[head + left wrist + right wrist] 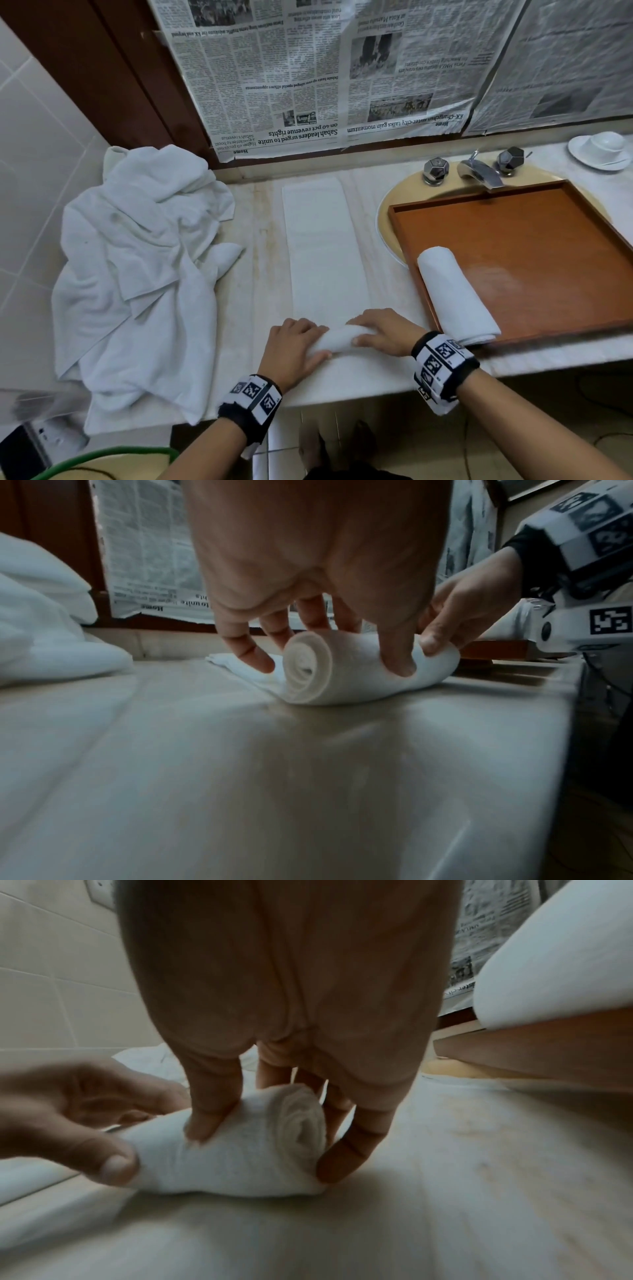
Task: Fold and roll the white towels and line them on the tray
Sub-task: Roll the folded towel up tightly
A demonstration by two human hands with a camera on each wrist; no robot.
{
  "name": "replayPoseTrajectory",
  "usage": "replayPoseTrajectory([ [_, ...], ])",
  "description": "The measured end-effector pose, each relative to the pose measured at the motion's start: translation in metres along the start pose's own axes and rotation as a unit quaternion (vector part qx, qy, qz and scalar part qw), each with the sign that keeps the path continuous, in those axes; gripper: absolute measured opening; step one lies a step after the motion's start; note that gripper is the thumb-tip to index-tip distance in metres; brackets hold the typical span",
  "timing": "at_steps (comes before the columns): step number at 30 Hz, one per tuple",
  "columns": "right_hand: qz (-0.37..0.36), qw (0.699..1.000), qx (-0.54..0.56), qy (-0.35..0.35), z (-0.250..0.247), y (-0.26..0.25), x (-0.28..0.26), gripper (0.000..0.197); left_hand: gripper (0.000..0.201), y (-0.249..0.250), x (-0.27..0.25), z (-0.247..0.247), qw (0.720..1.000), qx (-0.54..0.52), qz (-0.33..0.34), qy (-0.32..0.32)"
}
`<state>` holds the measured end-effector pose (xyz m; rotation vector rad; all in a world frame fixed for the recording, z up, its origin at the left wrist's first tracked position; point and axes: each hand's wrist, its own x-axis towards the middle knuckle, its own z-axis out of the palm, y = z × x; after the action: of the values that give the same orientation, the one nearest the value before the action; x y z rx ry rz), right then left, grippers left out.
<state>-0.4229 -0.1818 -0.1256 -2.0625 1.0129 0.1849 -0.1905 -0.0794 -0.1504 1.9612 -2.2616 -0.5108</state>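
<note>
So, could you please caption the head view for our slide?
Both hands, left hand and right hand, roll a folded towel; one rolled towel lies on the tray.

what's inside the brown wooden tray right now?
One rolled white towel lies along the left wall of the brown wooden tray; the rest of the floor in view is bare. The tray's right edge runs out of frame, and the sink basin beneath it is mostly covered.
</note>
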Motion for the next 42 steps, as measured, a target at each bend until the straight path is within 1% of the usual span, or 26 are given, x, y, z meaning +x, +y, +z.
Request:
replayPoseTrajectory([
  [1,-0.001,1.000,-0.024,0.005,0.003,0.000,-0.002,0.049,0.064,0.001,-0.002,0.002,1.000,-0.003,-0.005,-0.003],
  [2,-0.009,0.997,-0.073,0.029,0.008,-0.001,-0.004,0.048,0.066,0.002,-0.002,0.003,1.000,-0.008,-0.012,-0.009],
  [4,-0.043,0.974,-0.187,0.124,0.021,-0.005,-0.009,0.041,0.071,0.003,-0.001,0.002,0.999,-0.032,-0.027,-0.030],
  [5,-0.054,0.962,-0.224,0.150,0.029,-0.010,-0.011,0.039,0.071,0.003,0.001,0.000,0.998,-0.050,-0.031,-0.039],
  [7,-0.061,0.951,-0.250,0.173,0.040,-0.015,-0.012,0.042,0.064,0.002,0.005,-0.003,0.993,-0.097,-0.041,-0.049],
  [9,-0.054,0.960,-0.222,0.161,0.041,-0.012,-0.008,0.044,0.053,0.000,0.006,-0.004,0.977,-0.190,-0.080,-0.050],
  [11,-0.031,0.983,-0.132,0.127,0.036,-0.008,-0.003,0.045,0.044,0.001,0.005,-0.003,0.963,-0.247,-0.105,-0.033],
  [12,-0.021,0.988,-0.094,0.117,0.033,-0.008,-0.001,0.044,0.043,0.002,0.005,-0.003,0.969,-0.229,-0.090,-0.012],
  [13,-0.010,0.992,-0.070,0.102,0.029,-0.009,0.002,0.044,0.045,0.002,0.003,-0.002,0.980,-0.187,-0.062,0.012],
  [15,0.002,0.996,-0.049,0.072,0.022,-0.012,0.007,0.042,0.049,0.002,-0.001,0.001,0.993,-0.111,-0.013,0.045],
  [17,0.009,0.997,-0.028,0.074,0.020,-0.012,0.009,0.037,0.053,0.002,-0.005,0.006,0.995,-0.088,0.003,0.038],
  [19,0.010,0.994,-0.036,0.098,0.022,-0.011,0.008,0.035,0.056,0.001,-0.008,0.010,0.995,-0.095,0.001,-0.001],
  [21,0.000,0.985,-0.102,0.137,0.029,-0.010,0.003,0.031,0.057,0.001,-0.008,0.009,0.990,-0.140,-0.015,-0.032],
  [23,-0.046,0.961,-0.158,0.222,0.037,-0.012,-0.005,0.020,0.055,-0.001,-0.001,0.003,0.981,-0.183,-0.039,-0.048],
  [25,-0.095,0.941,-0.167,0.278,0.043,-0.012,-0.015,0.016,0.052,-0.002,0.007,-0.002,0.975,-0.204,-0.046,-0.077],
  [27,-0.131,0.937,-0.197,0.258,0.050,-0.010,-0.022,0.025,0.050,-0.004,0.013,-0.006,0.972,-0.203,-0.044,-0.105],
  [29,-0.131,0.941,-0.212,0.227,0.054,-0.007,-0.023,0.036,0.048,-0.005,0.016,-0.006,0.972,-0.192,-0.043,-0.132],
  [31,-0.112,0.956,-0.164,0.218,0.053,-0.005,-0.021,0.033,0.062,-0.006,0.015,-0.004,0.971,-0.189,-0.040,-0.141],
  [32,-0.096,0.965,-0.114,0.216,0.049,-0.004,-0.018,0.030,0.069,-0.006,0.013,-0.003,0.972,-0.197,-0.045,-0.124],
  [33,-0.075,0.974,-0.056,0.208,0.046,-0.005,-0.015,0.029,0.072,-0.006,0.009,0.000,0.973,-0.203,-0.054,-0.094],
  [34,-0.055,0.977,-0.012,0.204,0.043,-0.006,-0.012,0.028,0.070,-0.006,0.005,0.002,0.979,-0.188,-0.055,-0.055],
  [36,-0.019,0.980,0.051,0.189,0.036,-0.009,-0.007,0.025,0.063,-0.004,-0.005,0.007,0.995,-0.097,-0.030,0.010],
  [38,0.003,0.979,0.101,0.175,0.028,-0.010,-0.003,0.019,0.059,0.000,-0.011,0.013,0.998,-0.040,0.002,0.049],
  [40,0.019,0.980,0.125,0.152,0.021,-0.010,0.001,0.015,0.062,0.002,-0.009,0.013,0.998,-0.034,-0.006,0.047],
  [41,0.018,0.983,0.111,0.148,0.021,-0.010,0.002,0.015,0.065,0.001,-0.005,0.012,0.998,-0.046,-0.020,0.025],
  [42,0.015,0.986,0.068,0.155,0.023,-0.012,0.003,0.016,0.068,0.000,-0.001,0.011,0.997,-0.075,-0.036,-0.003],
])
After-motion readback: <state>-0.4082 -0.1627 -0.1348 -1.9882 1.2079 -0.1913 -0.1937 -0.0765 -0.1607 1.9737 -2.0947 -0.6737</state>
